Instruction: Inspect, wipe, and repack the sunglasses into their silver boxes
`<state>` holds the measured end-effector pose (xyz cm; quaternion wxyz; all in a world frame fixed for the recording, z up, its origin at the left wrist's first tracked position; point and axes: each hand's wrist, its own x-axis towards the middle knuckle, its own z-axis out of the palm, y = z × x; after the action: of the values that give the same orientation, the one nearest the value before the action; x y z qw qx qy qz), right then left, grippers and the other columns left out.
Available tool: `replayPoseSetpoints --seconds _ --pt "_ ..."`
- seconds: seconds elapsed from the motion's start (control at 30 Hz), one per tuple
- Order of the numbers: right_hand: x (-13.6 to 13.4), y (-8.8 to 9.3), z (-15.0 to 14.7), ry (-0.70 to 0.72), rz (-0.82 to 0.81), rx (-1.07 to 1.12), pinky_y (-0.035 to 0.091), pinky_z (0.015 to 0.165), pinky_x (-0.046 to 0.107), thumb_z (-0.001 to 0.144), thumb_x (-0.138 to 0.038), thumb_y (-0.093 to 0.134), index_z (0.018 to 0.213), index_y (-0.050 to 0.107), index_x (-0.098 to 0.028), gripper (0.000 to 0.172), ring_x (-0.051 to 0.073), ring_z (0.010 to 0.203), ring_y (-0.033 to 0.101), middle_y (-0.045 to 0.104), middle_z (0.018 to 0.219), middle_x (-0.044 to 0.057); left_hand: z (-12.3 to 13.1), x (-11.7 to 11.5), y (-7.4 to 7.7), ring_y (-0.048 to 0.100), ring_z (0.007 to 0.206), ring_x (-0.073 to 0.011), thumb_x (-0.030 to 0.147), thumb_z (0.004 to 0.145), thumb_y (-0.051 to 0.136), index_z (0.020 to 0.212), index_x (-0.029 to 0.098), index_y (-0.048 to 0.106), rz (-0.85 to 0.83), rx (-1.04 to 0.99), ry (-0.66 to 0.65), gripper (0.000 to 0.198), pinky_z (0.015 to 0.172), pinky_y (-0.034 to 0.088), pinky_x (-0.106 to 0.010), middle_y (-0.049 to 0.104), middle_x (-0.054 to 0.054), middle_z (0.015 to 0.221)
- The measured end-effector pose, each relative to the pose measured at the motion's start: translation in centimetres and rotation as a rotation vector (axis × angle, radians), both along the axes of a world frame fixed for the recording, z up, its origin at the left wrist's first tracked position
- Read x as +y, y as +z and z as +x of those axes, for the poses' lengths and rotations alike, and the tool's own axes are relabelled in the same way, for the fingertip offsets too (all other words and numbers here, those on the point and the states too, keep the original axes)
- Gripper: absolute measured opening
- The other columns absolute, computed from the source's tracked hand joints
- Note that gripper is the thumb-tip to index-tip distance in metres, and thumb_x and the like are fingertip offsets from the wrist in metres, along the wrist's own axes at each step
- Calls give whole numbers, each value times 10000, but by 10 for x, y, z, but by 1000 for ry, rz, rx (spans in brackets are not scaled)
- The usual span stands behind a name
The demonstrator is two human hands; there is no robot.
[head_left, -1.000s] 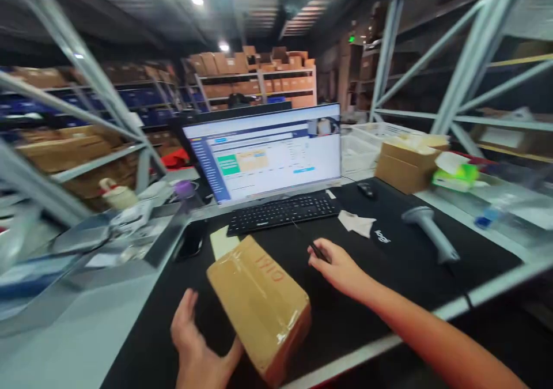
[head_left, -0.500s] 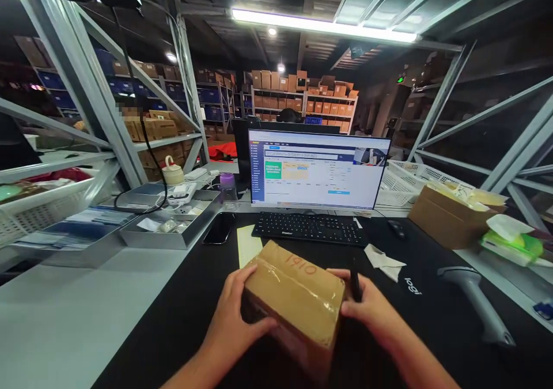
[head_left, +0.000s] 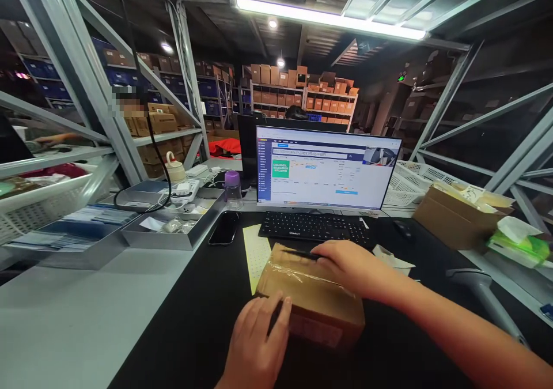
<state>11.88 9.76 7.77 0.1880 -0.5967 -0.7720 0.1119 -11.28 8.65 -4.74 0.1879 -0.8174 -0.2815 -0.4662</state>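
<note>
Down on the black desk mat (head_left: 181,325) now, the brown cardboard box wrapped in clear tape (head_left: 313,305) lies flat, low in the middle of the frame, and has turned so its red letters no longer show. The right hand (head_left: 352,268) has moved on top of the box. Its fingers curl over and pinch a thin black pen (head_left: 302,255), which lies across the shiny tape. The left hand (head_left: 254,343) is at the near side of the box, low in the frame. Its fingers are a little apart and press on the box, but I cannot tell if it has a firm hold. Just past the box, a pale yellow dotted sheet (head_left: 256,256) sits on the mat, touching the box's far corner. Above it are a black keyboard (head_left: 315,229) and a black phone (head_left: 224,227). A bright computer screen (head_left: 328,167) stands in the middle of the frame. To the right are an open cardboard box (head_left: 453,219) and a grey hand scanner (head_left: 484,291). A metal tray (head_left: 173,227) sits to the left.
</note>
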Motion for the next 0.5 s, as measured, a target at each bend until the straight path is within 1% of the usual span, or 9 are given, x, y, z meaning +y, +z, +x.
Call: replayPoseSetpoints --seconds 0.07,0.13,0.2,0.27,0.33,0.43,0.5 --pt "10 11 -21 41 -65 -193 462 711 335 917 -207 538 927 755 -220 218 267 823 685 756 902 96 -1 -1 0 607 1035 -257 97 925 569 1182 132 664 -5 4 -2 276 958 449 -414 686 -124 1155" --pt "19 22 -31 71 -112 -298 403 600 297 916 -198 531 832 747 -209 232 221 662 645 737 782 82 -4 -1 0 607 1029 -266 130 920 583 1202 133 656 -10 26 9 291 928 469 -419 681 -132 1172" --pt "24 32 -30 104 -163 -322 343 529 273 895 -190 550 745 737 -216 241 171 537 569 705 685 48 -7 -1 1 608 1024 -271 148 913 595 1222 136 647 -7 69 18 314 908 482 -422 676 -138 1186" --pt "25 40 -23 139 -214 -324 321 506 261 868 -190 592 713 748 -237 225 142 480 510 691 647 18 -8 0 2 611 1023 -274 154 906 607 1225 136 642 0 104 21 321 901 487 -425 675 -140 1184" --pt "21 44 -16 149 -255 -334 333 514 260 862 -180 592 791 788 -271 228 134 469 498 711 680 8 -9 1 4 612 1023 -278 153 904 612 1211 132 642 10 116 16 310 906 485 -433 678 -140 1166" --pt "10 46 -9 123 -292 -360 331 503 271 883 -183 554 981 805 -305 296 134 446 476 728 730 24 -8 1 9 614 1014 -283 166 909 612 1190 127 649 17 127 -1 286 915 474 -446 683 -139 1134" --pt "2 48 -7 97 -286 -394 315 488 273 894 -207 562 1000 804 -294 279 133 439 461 715 712 39 -7 1 15 619 986 -281 176 918 596 1158 124 662 28 124 -17 254 911 468 -453 691 -136 1095"
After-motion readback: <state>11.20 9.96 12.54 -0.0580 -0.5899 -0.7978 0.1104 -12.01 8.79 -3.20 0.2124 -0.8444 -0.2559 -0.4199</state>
